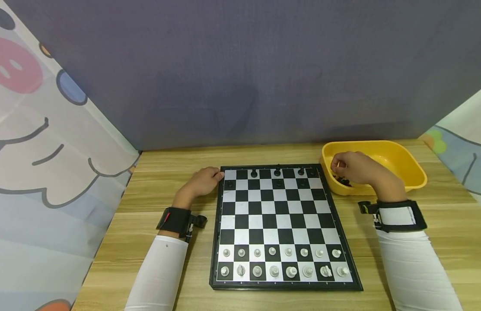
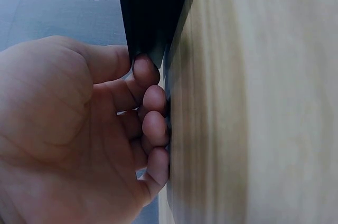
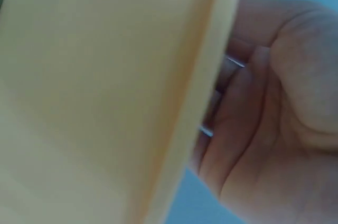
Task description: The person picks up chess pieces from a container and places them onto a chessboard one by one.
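A black-and-white chessboard (image 1: 268, 208) lies on the wooden table. My left hand (image 1: 203, 181) is at its far left corner; in the left wrist view the thumb and index fingertip pinch the board's black edge (image 2: 153, 7), the other fingers curled below. My right hand (image 1: 355, 167) reaches over the near left side of a yellow basin (image 1: 413, 172), fingers bent down above a heap of black chess pieces (image 1: 343, 180). The basin wall (image 3: 105, 97) hides those fingertips in the right wrist view, so I cannot tell whether they hold a piece.
White chess pieces (image 1: 274, 271) fill the two near rows of the board. Several black pieces (image 1: 277, 172) stand on the two far rows. A dark grey panel (image 1: 240, 86) rises behind the table (image 1: 170, 172), and a cartoon-printed sheet (image 1: 49, 242) hangs on the left.
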Motion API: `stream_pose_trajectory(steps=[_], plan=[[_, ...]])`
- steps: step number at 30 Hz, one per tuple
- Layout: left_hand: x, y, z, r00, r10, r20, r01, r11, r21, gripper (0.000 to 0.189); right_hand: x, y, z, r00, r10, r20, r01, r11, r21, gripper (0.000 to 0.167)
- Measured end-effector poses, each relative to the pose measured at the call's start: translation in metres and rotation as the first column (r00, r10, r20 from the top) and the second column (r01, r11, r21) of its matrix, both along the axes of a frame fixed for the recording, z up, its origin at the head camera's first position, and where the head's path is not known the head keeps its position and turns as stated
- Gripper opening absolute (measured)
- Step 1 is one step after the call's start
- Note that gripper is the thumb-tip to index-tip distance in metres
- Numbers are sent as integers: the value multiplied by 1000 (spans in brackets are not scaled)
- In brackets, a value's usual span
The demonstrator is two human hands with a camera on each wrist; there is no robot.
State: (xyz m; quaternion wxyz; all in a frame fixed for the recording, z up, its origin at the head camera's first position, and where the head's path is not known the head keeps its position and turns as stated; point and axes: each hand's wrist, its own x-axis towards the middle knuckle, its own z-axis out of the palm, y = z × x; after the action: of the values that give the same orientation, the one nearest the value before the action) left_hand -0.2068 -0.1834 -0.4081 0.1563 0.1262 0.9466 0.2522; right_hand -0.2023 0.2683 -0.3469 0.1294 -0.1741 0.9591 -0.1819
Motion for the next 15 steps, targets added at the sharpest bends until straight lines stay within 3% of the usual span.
stream_pose_trajectory(steps=[6, 15], plan=[[0, 0, -1, 1000, 1, 3, -1, 1000, 2, 38, -3, 10, -10, 992, 24, 125, -24, 1000, -3, 5], [-1, 0, 0, 1000, 3, -6, -3, 1000, 2, 37, -6, 13, -17, 989, 19, 146, -18, 1000, -5, 6]])
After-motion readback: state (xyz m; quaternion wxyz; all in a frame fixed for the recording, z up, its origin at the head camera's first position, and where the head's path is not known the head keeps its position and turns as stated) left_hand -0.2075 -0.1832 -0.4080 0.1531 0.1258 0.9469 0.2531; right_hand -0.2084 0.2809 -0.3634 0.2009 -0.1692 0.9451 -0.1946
